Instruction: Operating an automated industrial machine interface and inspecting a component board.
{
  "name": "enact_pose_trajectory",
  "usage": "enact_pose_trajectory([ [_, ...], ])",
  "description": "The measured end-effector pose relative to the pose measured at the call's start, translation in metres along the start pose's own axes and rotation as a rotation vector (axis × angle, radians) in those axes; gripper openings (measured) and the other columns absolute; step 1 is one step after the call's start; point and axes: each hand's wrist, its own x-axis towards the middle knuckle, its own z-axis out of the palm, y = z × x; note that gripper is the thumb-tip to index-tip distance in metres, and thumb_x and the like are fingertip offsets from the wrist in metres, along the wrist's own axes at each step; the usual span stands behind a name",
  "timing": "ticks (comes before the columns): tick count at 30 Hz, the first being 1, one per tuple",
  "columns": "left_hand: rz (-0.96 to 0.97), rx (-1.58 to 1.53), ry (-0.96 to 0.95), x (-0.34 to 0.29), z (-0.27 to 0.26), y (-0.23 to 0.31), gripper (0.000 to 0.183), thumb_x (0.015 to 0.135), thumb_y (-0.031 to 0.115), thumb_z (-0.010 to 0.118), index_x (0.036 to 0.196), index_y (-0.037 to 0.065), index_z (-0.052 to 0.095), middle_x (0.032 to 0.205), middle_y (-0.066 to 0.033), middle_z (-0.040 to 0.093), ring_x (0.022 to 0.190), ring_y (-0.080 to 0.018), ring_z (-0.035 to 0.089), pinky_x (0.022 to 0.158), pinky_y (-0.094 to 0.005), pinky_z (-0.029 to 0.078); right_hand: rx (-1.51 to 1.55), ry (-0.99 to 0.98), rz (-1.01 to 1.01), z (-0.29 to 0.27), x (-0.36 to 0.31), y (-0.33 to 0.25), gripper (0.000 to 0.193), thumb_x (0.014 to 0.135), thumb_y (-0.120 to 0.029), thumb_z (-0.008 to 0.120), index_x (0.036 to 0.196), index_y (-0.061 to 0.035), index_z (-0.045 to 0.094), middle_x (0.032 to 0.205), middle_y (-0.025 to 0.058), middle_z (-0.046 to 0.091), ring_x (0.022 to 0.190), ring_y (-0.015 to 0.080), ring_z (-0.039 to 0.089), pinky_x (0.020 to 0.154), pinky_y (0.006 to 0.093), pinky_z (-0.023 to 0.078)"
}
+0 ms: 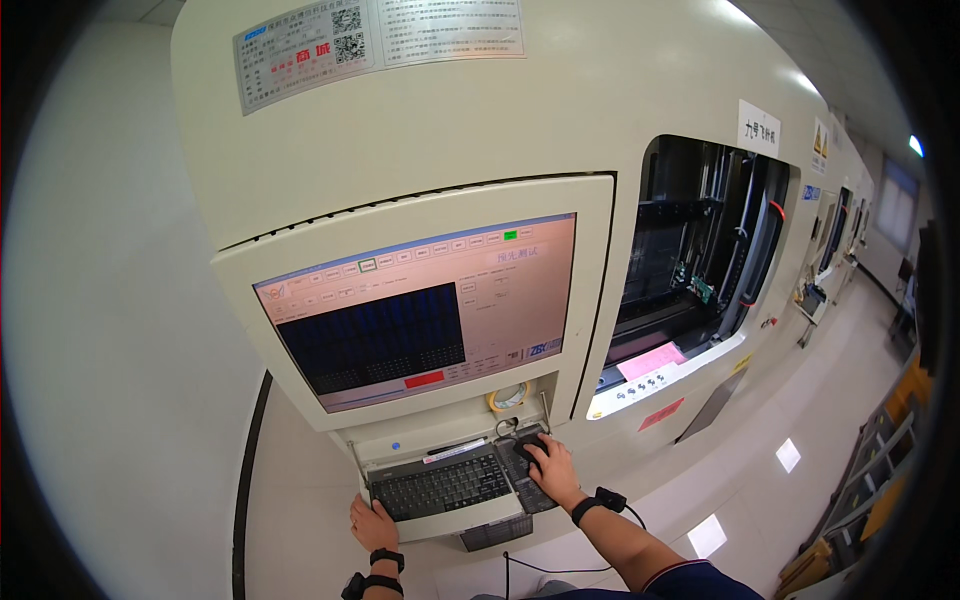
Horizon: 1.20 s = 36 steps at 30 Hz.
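My right hand (553, 474) lies over a black computer mouse (531, 447), fingers curved on it, on a dark mouse pad (530, 488). My left hand (373, 524) grips the left edge of the pull-out keyboard tray (450, 523), its thumb near the keys. Between the two hands sits a black keyboard (440, 486). Above the tray, a screen (520, 310) set in a beige machine shows a dark panel, rows of small buttons, a green box and a red bar.
Right of the screen, an opening (690, 230) in the machine shows dark rails and a green circuit board (700, 289). A pink sheet (651, 361) and several buttons (640, 388) lie along its sill. A tape roll (508, 397) rests behind the mouse. A cable (560, 571) hangs below.
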Motion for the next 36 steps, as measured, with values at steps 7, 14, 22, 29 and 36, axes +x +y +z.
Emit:
enact_pose_trajectory([
  [7,0.027,0.001,0.016,-0.002,0.004,-0.005,0.041,0.094,0.03,0.042,0.127,0.005,0.04,0.126,-0.0143,0.048,0.114,-0.0322,0.048,0.09,-0.0454,0.039,-0.004,-0.015,-0.004,-0.002,-0.001,0.0,0.044,0.074,-0.013,0.063,0.118,-0.0148,0.055,0.127,0.0176,0.045,0.113,0.0358,0.045,0.095,0.0457,0.039],
  [14,0.036,0.01,0.029,-0.002,0.002,-0.005,0.041,0.095,0.03,0.042,0.127,0.005,0.04,0.125,-0.0146,0.049,0.114,-0.0326,0.048,0.09,-0.0462,0.039,-0.003,0.01,-0.006,0.0,-0.002,-0.001,0.048,0.074,-0.015,0.063,0.121,-0.0171,0.054,0.129,0.0166,0.044,0.115,0.0356,0.044,0.096,0.0452,0.038],
  [22,0.024,-0.014,0.01,0.0,0.001,0.0,0.04,0.093,0.025,0.046,0.127,0.004,0.041,0.124,-0.0131,0.049,0.115,-0.0301,0.046,0.091,-0.0425,0.038,-0.02,-0.005,0.018,-0.005,0.0,-0.001,0.051,0.074,-0.017,0.065,0.124,-0.0176,0.052,0.13,0.0159,0.043,0.117,0.0342,0.043,0.097,0.0444,0.037],
  [29,0.02,0.007,0.018,-0.001,0.003,-0.001,0.04,0.092,0.023,0.046,0.127,0.004,0.04,0.124,-0.0132,0.049,0.115,-0.0305,0.047,0.09,-0.0429,0.039,-0.035,0.016,-0.006,-0.006,-0.002,-0.002,0.051,0.073,-0.017,0.065,0.123,-0.0153,0.052,0.128,0.0158,0.045,0.117,0.034,0.043,0.095,0.0451,0.038],
  [36,-0.006,-0.015,0.013,0.0,0.002,-0.006,0.04,0.091,0.024,0.049,0.125,0.003,0.043,0.122,-0.0139,0.051,0.114,-0.0314,0.047,0.09,-0.0434,0.039,0.059,0.037,-0.07,0.007,0.0,0.004,0.047,0.071,-0.013,0.064,0.117,-0.0136,0.056,0.125,0.0184,0.046,0.111,0.0368,0.046,0.094,0.0462,0.039],
])
